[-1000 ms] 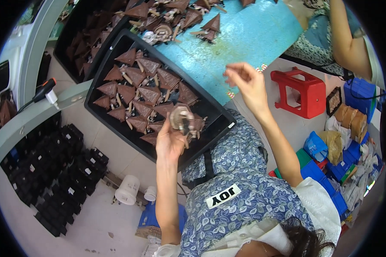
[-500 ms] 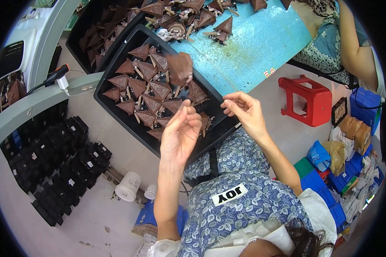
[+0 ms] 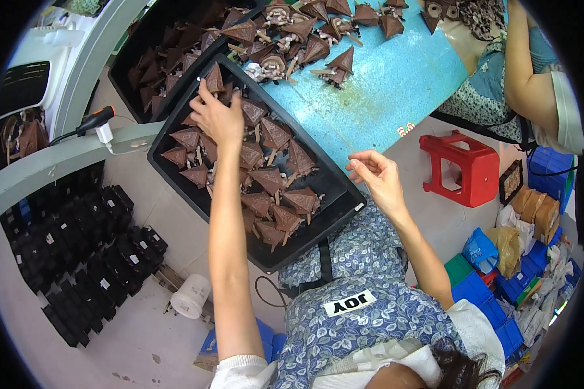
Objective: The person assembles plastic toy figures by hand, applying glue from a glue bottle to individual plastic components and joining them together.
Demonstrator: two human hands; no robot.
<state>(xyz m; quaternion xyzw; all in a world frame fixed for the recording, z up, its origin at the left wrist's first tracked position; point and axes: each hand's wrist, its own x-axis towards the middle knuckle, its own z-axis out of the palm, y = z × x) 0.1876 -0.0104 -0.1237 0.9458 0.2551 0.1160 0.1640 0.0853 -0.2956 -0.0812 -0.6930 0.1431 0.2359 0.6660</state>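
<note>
My left hand [image 3: 219, 122] reaches into the far end of a black tray [image 3: 339, 194]. Its thumb and fingers are spread around brown pieces there, close to a pointed brown figure [image 3: 214, 78]; no firm grip shows. Many similar brown figures [image 3: 276, 133], with ridged, roof-like tops and small light sticks, lie in the tray. Just past the tray's right side, my right hand [image 3: 381, 178] is raised, thumb and forefinger drawn together. Whatever lies between those fingertips is too small to make out.
More brown figures [image 3: 318, 48] cover the far side of a blue tabletop [image 3: 376, 97]. Beyond the tray stands a second black bin [image 3: 123, 78]. A red stool [image 3: 464, 168] is at the right, near another person's arm [image 3: 532, 84]. A grey metal frame [image 3: 39, 159] curves along the left.
My left hand has moved from the tray's near part to its far end. A blurred brown piece seen above the tray is no longer there. My right hand has barely shifted.
</note>
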